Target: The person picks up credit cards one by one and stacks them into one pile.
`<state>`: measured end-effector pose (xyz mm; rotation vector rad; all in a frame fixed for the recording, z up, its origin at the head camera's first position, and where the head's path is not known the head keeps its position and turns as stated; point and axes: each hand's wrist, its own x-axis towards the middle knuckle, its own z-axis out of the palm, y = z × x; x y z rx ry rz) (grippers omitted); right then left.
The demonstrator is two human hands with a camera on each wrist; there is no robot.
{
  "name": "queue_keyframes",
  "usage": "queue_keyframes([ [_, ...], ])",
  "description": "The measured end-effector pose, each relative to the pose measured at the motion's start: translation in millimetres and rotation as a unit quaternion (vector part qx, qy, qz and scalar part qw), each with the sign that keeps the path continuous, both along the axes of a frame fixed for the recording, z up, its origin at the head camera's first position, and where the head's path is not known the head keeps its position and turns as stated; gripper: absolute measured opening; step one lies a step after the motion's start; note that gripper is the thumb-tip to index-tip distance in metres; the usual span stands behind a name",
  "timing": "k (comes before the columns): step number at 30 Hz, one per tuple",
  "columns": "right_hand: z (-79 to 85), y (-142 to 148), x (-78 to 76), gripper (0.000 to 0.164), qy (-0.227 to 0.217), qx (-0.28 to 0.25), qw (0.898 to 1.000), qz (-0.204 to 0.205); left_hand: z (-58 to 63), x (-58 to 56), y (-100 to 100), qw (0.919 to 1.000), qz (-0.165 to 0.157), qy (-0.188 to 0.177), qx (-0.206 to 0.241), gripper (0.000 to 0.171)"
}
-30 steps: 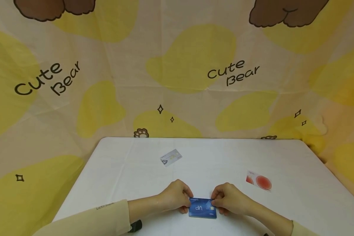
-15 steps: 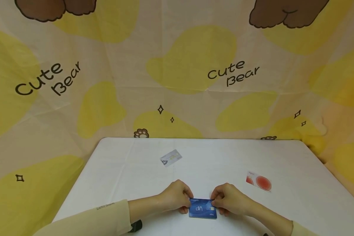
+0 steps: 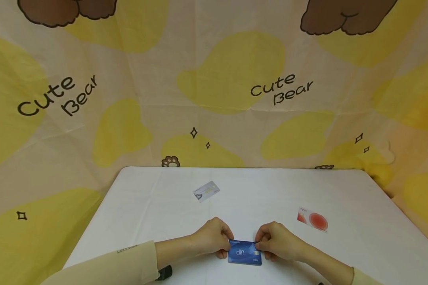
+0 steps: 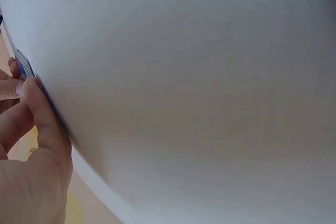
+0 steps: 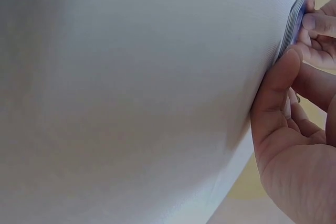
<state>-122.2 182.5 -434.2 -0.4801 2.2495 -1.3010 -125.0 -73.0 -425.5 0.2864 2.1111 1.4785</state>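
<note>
A blue VIP card [image 3: 244,253] lies face up near the table's front, its lettering upside down to me. In the right wrist view it tops a small stack of cards [image 5: 290,27] with several edges showing. My left hand [image 3: 213,236] holds the stack's left side between thumb and fingers. On the right side, my right hand [image 3: 279,240] pinches it the same way, thumb near the chip. From the left wrist, only a thin edge of the stack [image 4: 24,65] shows between the hands.
A grey-white card [image 3: 206,191] lies farther back, left of the middle. To the right is a white card with red circles [image 3: 312,219]. Both lie flat on the white table [image 3: 157,206]. A patterned cloth [image 3: 232,71] hangs behind.
</note>
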Motion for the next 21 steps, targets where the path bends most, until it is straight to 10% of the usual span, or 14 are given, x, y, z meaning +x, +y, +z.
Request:
queue_keyframes([
  [9, 1.5, 1.3, -1.1, 0.005, 0.006, 0.011, 1.0, 0.003, 5.5, -4.7, 1.1, 0.9997, -0.009, 0.015, -0.019, 0.016],
  [21, 33.5, 36.0, -9.8, 0.014, 0.054, 0.049, 0.996, -0.056, 44.9, -38.1, 20.6, 0.9936, -0.03, 0.107, -0.021, 0.018],
])
